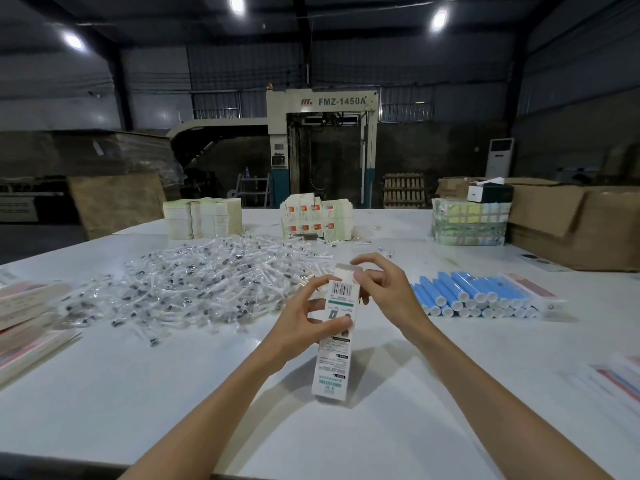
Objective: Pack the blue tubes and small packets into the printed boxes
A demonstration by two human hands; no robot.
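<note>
l hand (pixel 304 320) gripping printed box (pixel 334 355) round its middle, thumb across the barcode face, fingers behind & mostly hidden. r hand (pixel 384 292) curled at box's far end, pinching by the open flap; exact fingertip contact hard to make out. box held tilted above table (pixel 138 393), approx centre, near end low over the surface; touching or not, can't tell. inside of box not visible. blue tubes (pixel 478 296) stacked lying down toward right edge, white caps facing near edge, leftmost ones just beside r wrist. small packets (pixel 194 282) in a big loose heap left of centre, too blurred to tell single pcs apart. flat box stacks (pixel 202 218) lined along far edge w/ a taped bundle (pixel 467 221) further right; cardboard carton (pixel 571 220) at far right corner. flat cartons (pixel 24 317) at left edge, cut off by frame. printed sheets (pixel 620 375) at right edge, also cut off & blurry.
</note>
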